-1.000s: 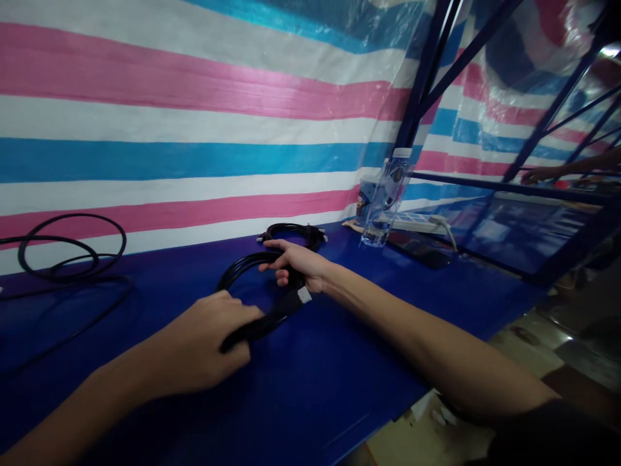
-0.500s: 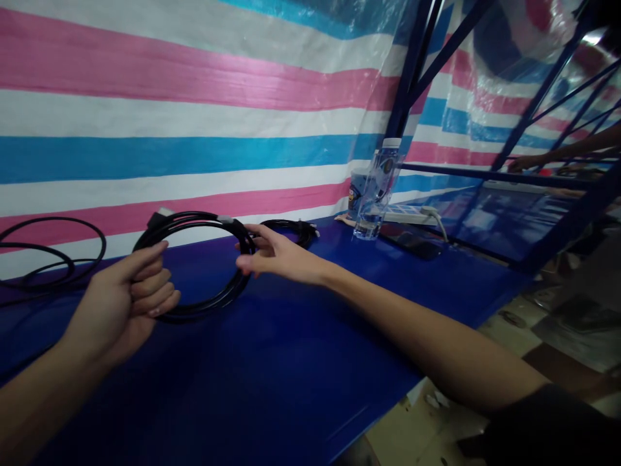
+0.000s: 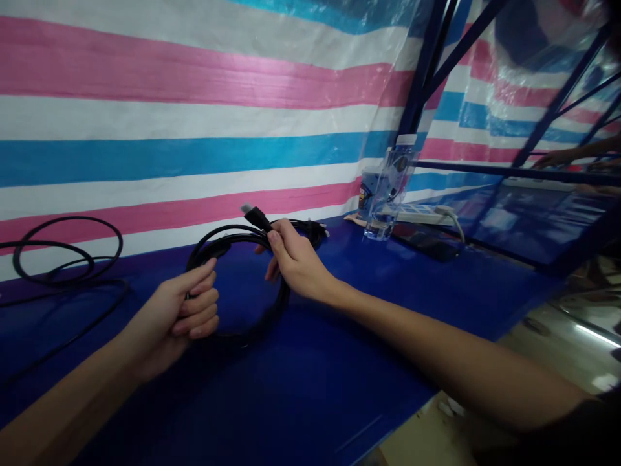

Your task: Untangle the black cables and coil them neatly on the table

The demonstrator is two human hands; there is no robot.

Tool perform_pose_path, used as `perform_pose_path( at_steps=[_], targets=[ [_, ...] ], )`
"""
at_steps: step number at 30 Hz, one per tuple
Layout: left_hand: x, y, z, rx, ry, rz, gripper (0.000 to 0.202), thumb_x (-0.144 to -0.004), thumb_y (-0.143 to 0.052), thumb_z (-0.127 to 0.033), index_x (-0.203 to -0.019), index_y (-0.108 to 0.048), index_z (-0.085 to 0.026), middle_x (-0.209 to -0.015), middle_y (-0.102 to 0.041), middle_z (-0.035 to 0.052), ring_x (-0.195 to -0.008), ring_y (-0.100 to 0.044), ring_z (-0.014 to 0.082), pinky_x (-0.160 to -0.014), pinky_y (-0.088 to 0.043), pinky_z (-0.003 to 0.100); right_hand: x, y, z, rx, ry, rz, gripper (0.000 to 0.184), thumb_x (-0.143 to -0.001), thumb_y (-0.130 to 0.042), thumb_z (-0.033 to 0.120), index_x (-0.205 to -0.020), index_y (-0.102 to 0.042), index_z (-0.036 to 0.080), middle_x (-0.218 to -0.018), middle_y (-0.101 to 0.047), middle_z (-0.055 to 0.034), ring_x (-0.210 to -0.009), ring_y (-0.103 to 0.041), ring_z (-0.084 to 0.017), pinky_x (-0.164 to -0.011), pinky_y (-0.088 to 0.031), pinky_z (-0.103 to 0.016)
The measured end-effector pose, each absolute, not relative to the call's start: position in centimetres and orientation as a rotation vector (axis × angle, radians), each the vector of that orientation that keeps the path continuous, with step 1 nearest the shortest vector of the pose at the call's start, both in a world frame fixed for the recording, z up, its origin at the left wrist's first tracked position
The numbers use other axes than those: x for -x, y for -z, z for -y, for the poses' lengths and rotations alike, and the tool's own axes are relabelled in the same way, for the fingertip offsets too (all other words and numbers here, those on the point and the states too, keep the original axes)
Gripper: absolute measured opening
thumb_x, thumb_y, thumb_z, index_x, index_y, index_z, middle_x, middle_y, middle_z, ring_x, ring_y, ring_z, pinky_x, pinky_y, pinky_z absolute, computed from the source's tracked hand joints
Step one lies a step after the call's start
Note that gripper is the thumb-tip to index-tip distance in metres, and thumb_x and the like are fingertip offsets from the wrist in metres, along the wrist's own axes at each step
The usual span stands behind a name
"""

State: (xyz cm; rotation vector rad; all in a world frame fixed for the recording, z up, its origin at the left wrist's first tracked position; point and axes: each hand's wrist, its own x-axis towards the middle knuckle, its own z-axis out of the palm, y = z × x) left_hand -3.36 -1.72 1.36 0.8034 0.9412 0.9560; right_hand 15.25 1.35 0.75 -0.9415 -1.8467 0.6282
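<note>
A coiled black cable [image 3: 237, 237] forms a ring between my two hands, just above the blue table [image 3: 310, 375]. My left hand [image 3: 187, 310] is closed round the coil's left side. At the upper right of the ring, my right hand [image 3: 295, 259] pinches the cable just behind its black plug [image 3: 256, 217], whose light tip points up and left. Part of the coil runs behind my right fingers. Just beyond that hand lies another bundle of black cable [image 3: 317, 232].
Loose black cable [image 3: 68, 243] loops over the table's left side. At the back right stand a clear water bottle [image 3: 385, 194], a patterned cup [image 3: 369, 188], a white power strip [image 3: 422, 212] and a dark phone [image 3: 427, 243]. Blue metal bars [image 3: 420, 90] rise behind; another person's hand [image 3: 557, 157] shows far right.
The plug has passed from the coil's upper left to its upper right, where my right hand now grips it. The view has shifted slightly, and my left hand still holds the coil.
</note>
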Motion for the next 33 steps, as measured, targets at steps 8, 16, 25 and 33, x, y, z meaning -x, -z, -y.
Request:
perform_pose_path(
  at_steps=[8, 16, 25, 33],
  targets=[
    [2.0, -1.8, 2.7, -0.971, -1.092, -0.863, 0.041, -0.081, -0.057, -0.045, -0.056, -0.039, -0.018, -0.039, -0.024, -0.0087, -0.029, -0.020, 0.0045, -0.032, -0.032, 0.019, -15.9, -2.3, -1.3, 0.878, -0.363, 2.109, 0.027, -0.092, -0.040, 0.040, -0.082, -0.049, 0.017, -0.067, -0.048, 0.0017, -0.060, -0.045, -0.009, -0.058, -0.029, -0.021],
    [3.7, -2.2, 2.3, -1.700, -1.362, -1.088, 0.051, -0.071, -0.062, -0.056, -0.044, -0.037, -0.019, -0.039, -0.031, -0.0040, -0.035, -0.035, 0.0083, -0.035, -0.028, 0.022, -16.5, -2.5, -0.5, 0.853, -0.063, 2.191, 0.021, -0.091, -0.044, 0.039, -0.087, -0.049, 0.019, -0.077, -0.051, -0.0019, -0.065, -0.043, -0.012, -0.062, -0.029, -0.022],
    [4.4, -0.1, 0.1, -1.502, -1.108, -0.939, 0.055, -0.080, -0.051, -0.055, -0.043, -0.030, -0.020, -0.038, -0.023, -0.0055, -0.036, -0.026, 0.0078, -0.047, -0.038, 0.024, -16.4, -0.1, -3.2, 0.790, -0.211, 2.209, 0.028, -0.093, -0.038, 0.038, -0.111, -0.043, 0.018, -0.094, -0.056, -0.0063, -0.082, -0.053, -0.015, -0.073, -0.038, -0.025],
    [2.8, 0.4, -1.2, -1.324, -1.171, -1.068, 0.049, -0.077, -0.061, -0.030, -0.045, -0.025, -0.020, -0.039, -0.018, -0.0091, -0.035, -0.019, 0.0047, -0.045, -0.038, 0.021, -15.0, 1.5, -5.1, 0.899, -0.899, 1.696, 0.024, -0.086, -0.049, 0.041, -0.075, -0.046, 0.019, -0.053, -0.041, 0.0052, -0.042, -0.043, -0.009, -0.046, -0.038, -0.022]
  ],
)
